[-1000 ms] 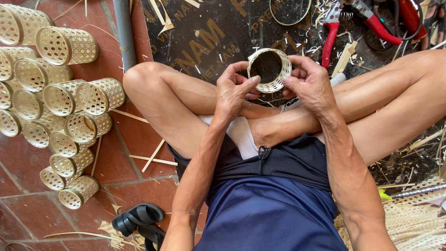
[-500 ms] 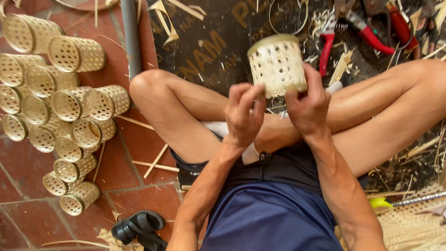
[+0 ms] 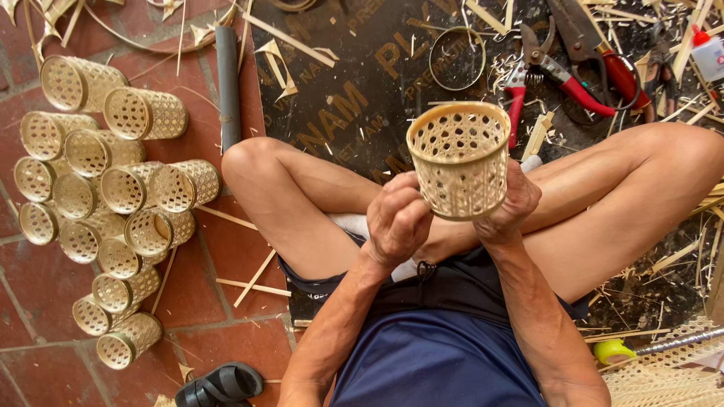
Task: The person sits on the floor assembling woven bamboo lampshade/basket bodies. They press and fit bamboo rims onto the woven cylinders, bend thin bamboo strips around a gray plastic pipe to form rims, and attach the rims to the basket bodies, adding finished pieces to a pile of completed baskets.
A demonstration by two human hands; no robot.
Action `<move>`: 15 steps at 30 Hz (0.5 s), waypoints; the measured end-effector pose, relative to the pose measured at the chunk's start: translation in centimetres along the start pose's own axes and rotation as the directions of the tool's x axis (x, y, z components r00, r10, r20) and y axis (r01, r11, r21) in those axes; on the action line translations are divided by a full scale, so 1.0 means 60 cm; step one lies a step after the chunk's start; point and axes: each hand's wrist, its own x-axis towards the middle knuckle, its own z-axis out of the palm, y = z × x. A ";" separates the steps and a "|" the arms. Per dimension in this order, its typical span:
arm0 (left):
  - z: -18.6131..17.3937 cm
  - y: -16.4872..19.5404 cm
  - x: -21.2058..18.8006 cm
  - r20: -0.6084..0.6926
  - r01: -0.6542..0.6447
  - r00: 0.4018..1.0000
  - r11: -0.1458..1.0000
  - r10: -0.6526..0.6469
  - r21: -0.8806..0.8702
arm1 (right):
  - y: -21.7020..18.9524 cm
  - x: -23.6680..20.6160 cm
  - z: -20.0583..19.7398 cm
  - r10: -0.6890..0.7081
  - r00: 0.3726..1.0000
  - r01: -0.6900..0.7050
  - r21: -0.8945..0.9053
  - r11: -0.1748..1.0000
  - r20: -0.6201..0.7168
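I sit cross-legged and hold a small woven bamboo cup (image 3: pixel 460 162) upright above my lap, its open mouth facing up. My right hand (image 3: pixel 511 207) grips its lower right side. My left hand (image 3: pixel 397 220) is curled at its lower left edge, fingertips touching the base. The weave is an open lattice, pale yellow, with a smooth rim band.
Several finished woven cups (image 3: pixel 113 203) lie piled on the red brick floor at left. A grey pipe (image 3: pixel 228 83) lies beside a dark board (image 3: pixel 354 83). Red-handled pruners (image 3: pixel 554 75), a bamboo ring (image 3: pixel 457 59), splinters and a black sandal (image 3: pixel 220 386) lie around.
Both hands turned the cup from lying sideways with its mouth toward me to upright, and lifted it closer to the camera.
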 end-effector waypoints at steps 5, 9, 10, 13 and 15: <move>0.003 0.007 0.008 0.018 -0.063 0.998 0.998 0.063 -0.018 | -0.036 0.019 0.011 0.111 0.992 -0.110 0.031 0.993 -0.055; 0.004 0.010 0.000 0.046 -0.095 0.994 0.995 0.096 -0.030 | -0.061 0.031 0.009 0.143 0.988 -0.150 -0.131 0.980 -0.067; 0.004 0.012 -0.003 0.047 -0.095 0.994 0.995 0.096 -0.021 | -0.065 0.032 0.007 0.160 0.985 -0.166 -0.130 0.978 -0.059; 0.003 0.013 -0.007 0.048 -0.109 0.993 0.994 0.109 -0.003 | -0.070 0.032 0.004 0.190 0.981 -0.195 -0.176 0.965 -0.046; 0.002 0.012 -0.008 0.041 -0.127 0.991 0.992 0.127 -0.004 | -0.068 0.030 0.004 0.184 0.982 -0.191 -0.278 0.941 -0.049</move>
